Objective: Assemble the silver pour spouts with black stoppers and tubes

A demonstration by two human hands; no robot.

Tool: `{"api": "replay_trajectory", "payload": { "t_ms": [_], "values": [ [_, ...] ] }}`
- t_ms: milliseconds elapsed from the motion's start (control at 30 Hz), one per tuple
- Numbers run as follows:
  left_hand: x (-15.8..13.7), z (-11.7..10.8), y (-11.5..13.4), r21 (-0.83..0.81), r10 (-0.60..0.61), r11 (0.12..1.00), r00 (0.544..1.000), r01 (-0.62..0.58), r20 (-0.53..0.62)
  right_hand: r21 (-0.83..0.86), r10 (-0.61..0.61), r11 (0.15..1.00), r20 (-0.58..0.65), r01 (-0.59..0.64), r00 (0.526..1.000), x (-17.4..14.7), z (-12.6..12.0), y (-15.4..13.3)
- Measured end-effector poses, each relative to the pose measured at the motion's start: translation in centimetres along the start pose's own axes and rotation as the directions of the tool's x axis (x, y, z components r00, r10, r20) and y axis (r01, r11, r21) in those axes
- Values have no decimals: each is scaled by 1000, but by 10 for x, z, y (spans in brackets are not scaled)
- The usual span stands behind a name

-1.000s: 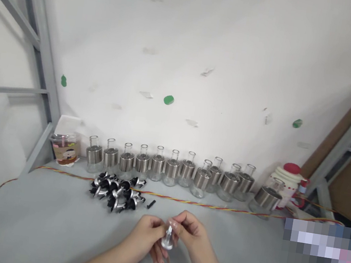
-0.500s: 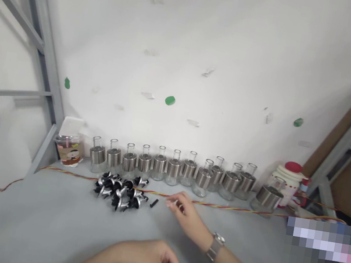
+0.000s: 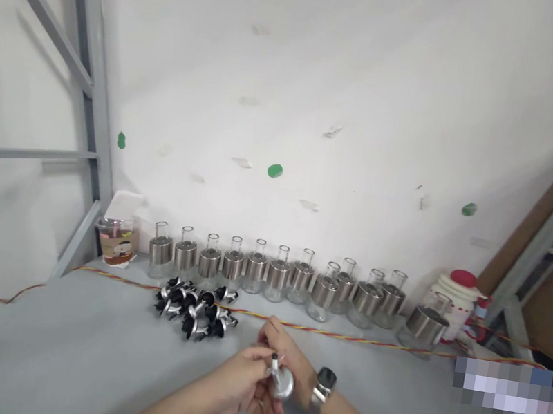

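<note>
My left hand [image 3: 239, 382] is closed on a bottle pourer [image 3: 284, 384], a silver disc with a spout and a black tip. It is held above the grey table, with the spout pointing up and away. My right hand [image 3: 297, 366], with a metal-band watch at its wrist, is just behind the pourer. Its fingers are curled and partly covered by my left hand, so what they hold cannot be made out. To the left, a pile of similar black and silver pourers [image 3: 190, 325] lies on the table [image 3: 76, 343].
Several glass bottles with steel bands [image 3: 278, 274] stand in a row along the wall. A red and yellow twisted wire [image 3: 340, 335] crosses the table before them. A cup of brown drink [image 3: 117, 248] stands at far left, a white jar with red lid [image 3: 455, 291] at right.
My left hand has raised the pourer from the bottom edge. My right hand has drawn in beside it. The small black piece by the pile no longer shows on the table.
</note>
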State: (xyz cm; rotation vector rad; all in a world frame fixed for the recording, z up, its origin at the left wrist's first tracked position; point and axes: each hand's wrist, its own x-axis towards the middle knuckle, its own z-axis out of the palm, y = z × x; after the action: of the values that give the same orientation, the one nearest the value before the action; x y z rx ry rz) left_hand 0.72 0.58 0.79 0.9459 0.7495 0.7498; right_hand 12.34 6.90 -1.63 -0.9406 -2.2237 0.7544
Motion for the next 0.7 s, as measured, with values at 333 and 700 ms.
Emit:
{"api": "replay_trajectory", "payload": {
  "t_ms": [333, 700],
  "values": [
    [0, -12, 7, -145, 62, 982, 940, -117, -337, 671, 379, 724, -193, -160, 905, -42, -42, 15],
    [-2, -10, 7, -238, 52, 949, 846, -207, -530, 996, 491, 19, 66, -86, 869, -46, -47, -4]
  ]
}}
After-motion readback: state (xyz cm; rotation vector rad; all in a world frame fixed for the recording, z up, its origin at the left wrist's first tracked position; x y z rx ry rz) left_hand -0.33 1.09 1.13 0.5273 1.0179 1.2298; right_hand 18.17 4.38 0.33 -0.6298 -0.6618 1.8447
